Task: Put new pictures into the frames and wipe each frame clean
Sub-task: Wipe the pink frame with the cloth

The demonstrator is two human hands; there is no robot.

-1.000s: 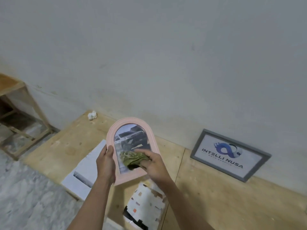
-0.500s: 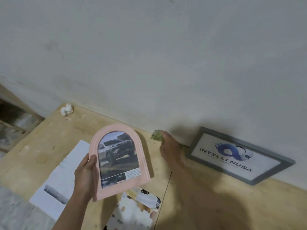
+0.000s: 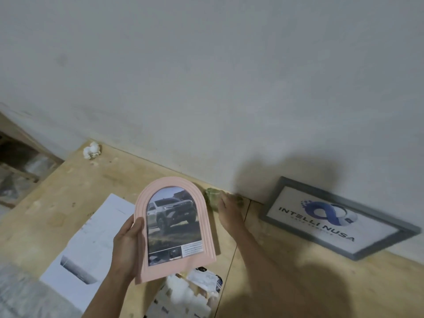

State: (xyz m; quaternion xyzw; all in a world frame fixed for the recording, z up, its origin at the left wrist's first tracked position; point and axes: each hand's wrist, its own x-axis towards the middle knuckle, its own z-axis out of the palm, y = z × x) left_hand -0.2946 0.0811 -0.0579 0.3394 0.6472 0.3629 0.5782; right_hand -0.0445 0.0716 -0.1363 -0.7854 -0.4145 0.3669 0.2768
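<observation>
Pale wall point(image 3: 206, 76), plywood floor point(image 3: 321, 283)

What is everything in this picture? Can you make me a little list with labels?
left hand: holds the pink arched frame by its left edge, raised above the floor
picture in pink frame: a white pickup truck
right hand: on the green cloth at the foot of the wall
grey frame: leans on the wall, reads INTELLI NUSA
white sheet: lies flat on the plywood floor
crumpled white wad: by the wall, far left
printed pages: on the floor below the pink frame
</observation>
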